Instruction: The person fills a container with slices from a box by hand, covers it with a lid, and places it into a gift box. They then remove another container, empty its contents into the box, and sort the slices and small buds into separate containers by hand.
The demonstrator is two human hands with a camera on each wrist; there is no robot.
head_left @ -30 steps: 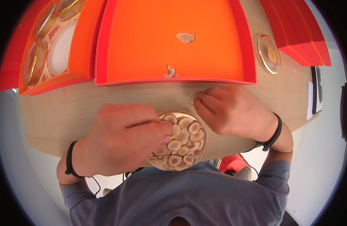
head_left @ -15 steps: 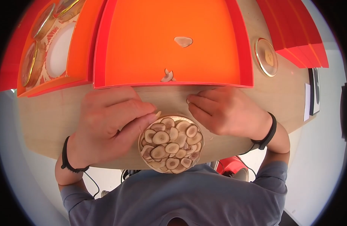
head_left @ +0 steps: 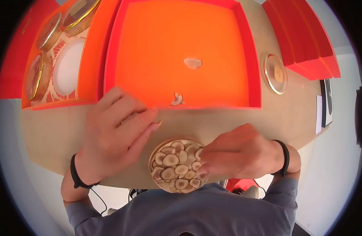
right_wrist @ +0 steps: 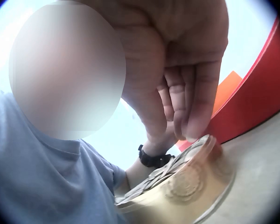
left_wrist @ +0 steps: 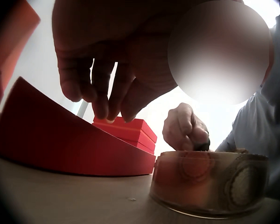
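The jar [left_wrist: 210,184] stands on the bench [head_left: 189,125] close in front of the person, and the head view looks down on its round top, packed with pale, brown-edged slices [head_left: 181,169]. The right hand [head_left: 242,153] reaches over its right side, fingertips at the slices along the rim. In the head view those tips are blurred; the right wrist view gets underneath and shows bent fingers with the thumb a little apart, but I cannot tell whether this grip pinches a slice. The left hand [head_left: 114,131] hovers off the jar's far left, near the lower left corner of the shallow orange tray [head_left: 157,47]. Its grip is loose, thumb and forefinger apart, and the left wrist view shows light between some of the drooping fingers. Both wrist views also give the jar's side, a clear wall with a raised round emblem, which the head view hardly reveals. Only from the head can the tray's floor be seen, with one loose piece [head_left: 193,63] and a few scraps [head_left: 177,100] by the near edge. That view alone also shows the gold-rimmed lid [head_left: 270,69] right of the tray and the gold-rimmed jars [head_left: 35,76] in the box [head_left: 90,70] to its left.
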